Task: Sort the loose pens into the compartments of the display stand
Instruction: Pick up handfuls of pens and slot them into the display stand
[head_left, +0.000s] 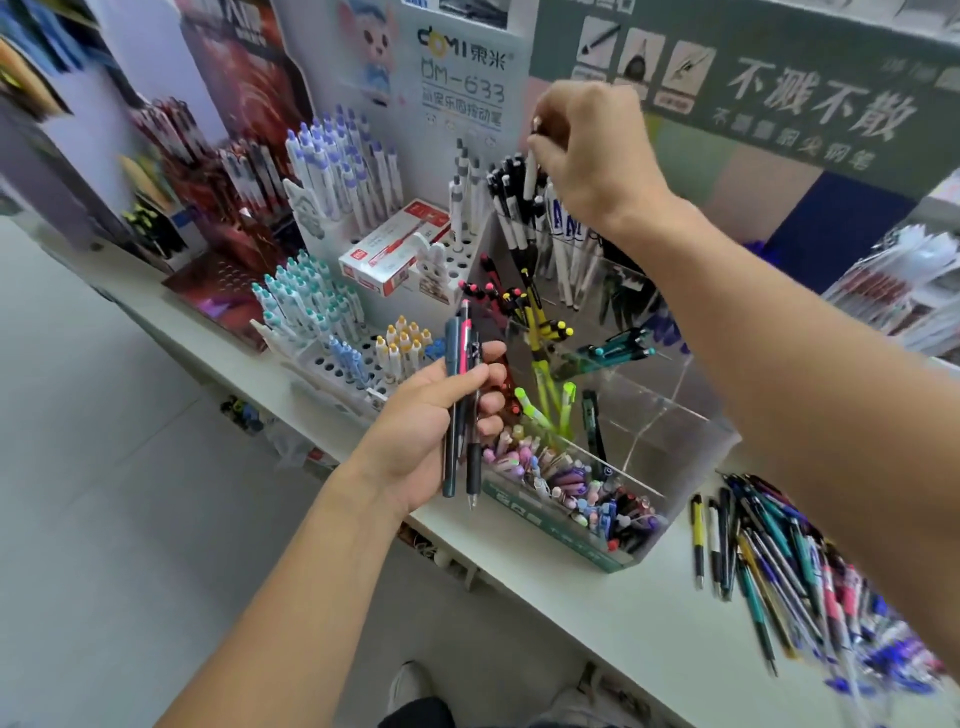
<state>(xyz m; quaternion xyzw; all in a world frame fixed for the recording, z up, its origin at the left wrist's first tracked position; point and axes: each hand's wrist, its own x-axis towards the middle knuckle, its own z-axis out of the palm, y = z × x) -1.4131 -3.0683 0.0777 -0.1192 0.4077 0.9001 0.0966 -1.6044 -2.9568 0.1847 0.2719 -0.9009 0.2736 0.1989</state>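
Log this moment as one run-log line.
left hand: holds pen bundle | right hand: pinches white pen over rear compartment of clear stand | loose pens: remain on counter

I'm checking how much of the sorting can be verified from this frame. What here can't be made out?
Head view only:
- Pen in right hand: mostly hidden by the fingers; type unclear.
- Loose pens on the counter: motion blur and the right forearm cover them; the frame's edge cuts the pile.
- Bundle in left hand: pens overlap, count uncertain.
- Front compartment: items too small to identify.
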